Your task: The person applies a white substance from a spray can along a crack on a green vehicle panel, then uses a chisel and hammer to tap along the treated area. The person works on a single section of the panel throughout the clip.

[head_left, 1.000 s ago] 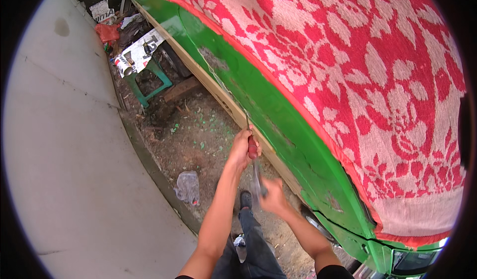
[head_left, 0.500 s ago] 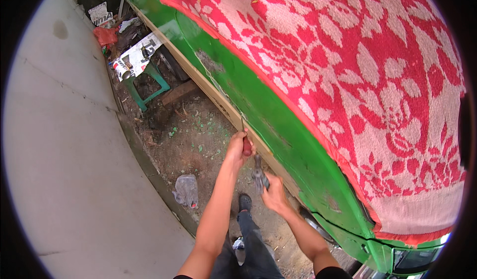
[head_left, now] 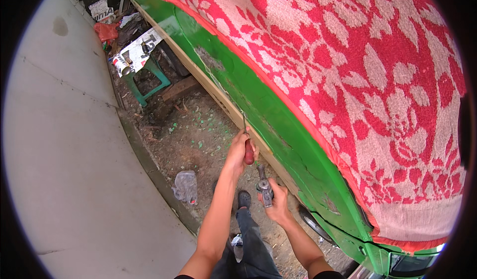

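My left hand (head_left: 240,150) is clamped on a red-handled screwdriver (head_left: 247,142), tip against the beige trim strip (head_left: 218,94) low on the green car body (head_left: 278,120). My right hand (head_left: 276,202) is closed around a hammer (head_left: 263,183) just behind. I'd hold the blade shallow and tap lightly, sparing the paint.

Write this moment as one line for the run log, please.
left hand: shut on red-handled screwdriver, tip at green car body | right hand: shut on hammer | red flowered blanket on car
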`<state>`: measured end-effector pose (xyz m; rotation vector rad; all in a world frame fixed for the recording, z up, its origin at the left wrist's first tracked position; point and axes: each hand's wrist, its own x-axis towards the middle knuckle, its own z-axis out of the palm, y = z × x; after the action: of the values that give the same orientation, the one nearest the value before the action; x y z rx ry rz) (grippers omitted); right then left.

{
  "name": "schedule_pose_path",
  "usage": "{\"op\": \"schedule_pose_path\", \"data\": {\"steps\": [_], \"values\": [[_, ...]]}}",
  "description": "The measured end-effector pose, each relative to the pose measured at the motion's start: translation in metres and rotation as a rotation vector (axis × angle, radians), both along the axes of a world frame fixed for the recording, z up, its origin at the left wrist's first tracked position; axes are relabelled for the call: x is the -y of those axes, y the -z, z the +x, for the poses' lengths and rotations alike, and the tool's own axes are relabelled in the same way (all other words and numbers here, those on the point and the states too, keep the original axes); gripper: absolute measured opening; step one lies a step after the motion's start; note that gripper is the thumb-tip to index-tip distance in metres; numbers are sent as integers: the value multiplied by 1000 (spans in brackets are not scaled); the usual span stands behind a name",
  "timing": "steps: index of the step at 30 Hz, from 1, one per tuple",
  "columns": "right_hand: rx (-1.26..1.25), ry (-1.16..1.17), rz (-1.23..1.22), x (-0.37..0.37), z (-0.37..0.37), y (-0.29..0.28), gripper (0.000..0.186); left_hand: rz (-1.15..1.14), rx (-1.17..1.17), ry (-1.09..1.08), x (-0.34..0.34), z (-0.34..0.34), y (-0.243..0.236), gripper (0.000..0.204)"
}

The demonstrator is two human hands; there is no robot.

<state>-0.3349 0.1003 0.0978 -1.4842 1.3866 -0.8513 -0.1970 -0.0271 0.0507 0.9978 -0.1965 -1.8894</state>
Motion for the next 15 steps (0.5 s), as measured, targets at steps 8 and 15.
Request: {"op": "schedule_pose_path", "data": {"steps": [8,15], "values": [[-36,-183,-442,8,13,-10,24,-7,-40,17,5,9,4,39],[-111,-173,-410,19,20,-11,24,16,-24,22,10,10,4,42]]}}
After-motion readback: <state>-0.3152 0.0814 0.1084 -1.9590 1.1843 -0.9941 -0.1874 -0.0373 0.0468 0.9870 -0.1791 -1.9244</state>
